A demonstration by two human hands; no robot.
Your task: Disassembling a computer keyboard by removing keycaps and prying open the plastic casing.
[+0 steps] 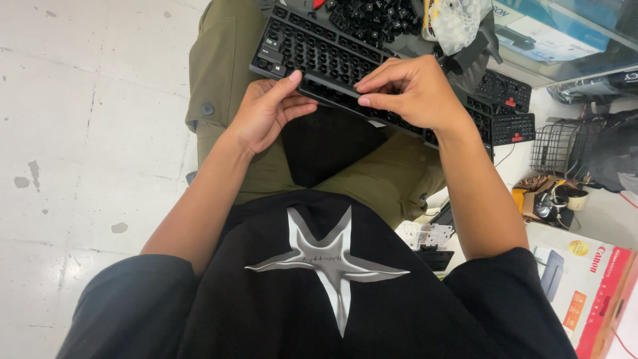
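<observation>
Fingers (369,101) of both hands pinch a black keyboard's (312,50) near edge.

1. Under my left hand (266,113) and right hand (412,93), the keyboard (319,56) I see is black all over, keys and frame alike.
2. Below the hands, my trousers (219,73) are plain olive green.
3. Nearer to me than the hands, my T-shirt (279,312) is black with a silver-grey four-pointed star.
4. Left of my left hand, the floor (86,133) is off-white with grey stains.
5. Right of my right hand, I see a black wire basket (555,149) and a red-and-white box (591,292).
</observation>
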